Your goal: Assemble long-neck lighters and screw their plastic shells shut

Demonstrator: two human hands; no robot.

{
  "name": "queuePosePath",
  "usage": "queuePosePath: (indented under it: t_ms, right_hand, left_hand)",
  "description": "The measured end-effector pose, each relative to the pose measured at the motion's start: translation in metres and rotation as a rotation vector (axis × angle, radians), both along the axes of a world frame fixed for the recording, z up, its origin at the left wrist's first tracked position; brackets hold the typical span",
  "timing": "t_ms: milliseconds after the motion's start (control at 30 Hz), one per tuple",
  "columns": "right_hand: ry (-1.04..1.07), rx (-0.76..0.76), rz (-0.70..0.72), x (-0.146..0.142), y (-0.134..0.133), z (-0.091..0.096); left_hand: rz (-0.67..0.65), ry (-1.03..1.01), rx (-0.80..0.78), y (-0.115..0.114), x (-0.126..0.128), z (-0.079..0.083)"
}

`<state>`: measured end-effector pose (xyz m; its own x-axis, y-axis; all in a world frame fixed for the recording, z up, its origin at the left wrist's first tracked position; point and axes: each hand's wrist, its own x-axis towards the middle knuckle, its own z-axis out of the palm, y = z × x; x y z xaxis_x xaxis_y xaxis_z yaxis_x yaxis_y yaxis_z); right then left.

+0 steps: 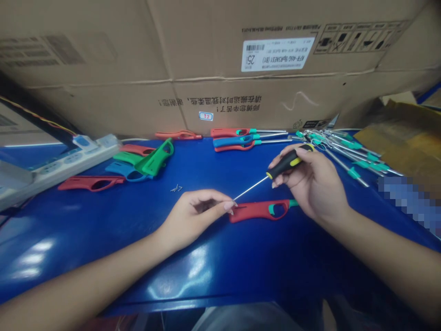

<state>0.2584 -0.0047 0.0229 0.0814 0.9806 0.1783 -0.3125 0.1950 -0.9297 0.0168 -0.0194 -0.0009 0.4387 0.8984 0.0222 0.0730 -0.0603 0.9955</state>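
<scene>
My right hand (319, 184) grips a screwdriver (284, 164) by its black and yellow handle. The thin metal shaft slants down to the left, ending at the fingertips of my left hand (193, 214). Thumb and forefinger of that hand are pinched together at the screwdriver's tip; anything between them is too small to make out. Just under these fingertips, a red gas lighter (253, 211) with a green trigger lies on the blue table (220, 271). My right hand hides the lighter's far end. A few small screws (176, 188) lie beyond my left hand.
Red, green and blue lighter shells (132, 166) lie at the left by a white power strip (74, 161). Several long-necked lighters (237, 140) rest at the back before a cardboard box (206, 59). Metal lighter rods (347, 147) with green parts are heaped at the right.
</scene>
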Motion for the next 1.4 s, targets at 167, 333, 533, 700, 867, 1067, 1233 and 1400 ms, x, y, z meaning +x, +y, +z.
queuePosePath:
  t_ms: [167, 333, 533, 700, 867, 1067, 1233, 1400]
  right_hand:
    - [-0.048, 0.028, -0.002, -0.001, -0.002, 0.003]
    - [-0.075, 0.080, 0.068, 0.001, -0.003, 0.008]
    - [-0.130, 0.141, 0.113, 0.002, -0.010, 0.011]
    - [-0.147, 0.167, 0.088, -0.001, -0.013, 0.010]
    - [-0.152, 0.181, 0.122, -0.001, -0.016, 0.010]
    - [-0.161, 0.213, 0.288, 0.001, -0.020, 0.009]
    - [-0.213, 0.210, 0.325, 0.001, -0.025, 0.007]
    - [-0.247, 0.199, 0.246, -0.004, -0.030, 0.010]
  left_hand:
    - [0.006, 0.052, 0.067, -0.001, -0.001, -0.004]
    - [-0.039, 0.166, 0.204, -0.004, -0.002, -0.002]
    - [-0.083, 0.210, 0.360, -0.007, -0.001, 0.000]
    - [-0.050, 0.223, 0.375, -0.005, -0.001, 0.000]
    - [-0.026, 0.246, 0.359, -0.005, -0.002, 0.001]
    - [-0.016, 0.244, 0.376, -0.006, -0.001, 0.000]
    - [-0.038, 0.249, 0.379, -0.005, -0.001, -0.001]
    - [-0.074, 0.248, 0.465, -0.004, -0.001, -0.003]
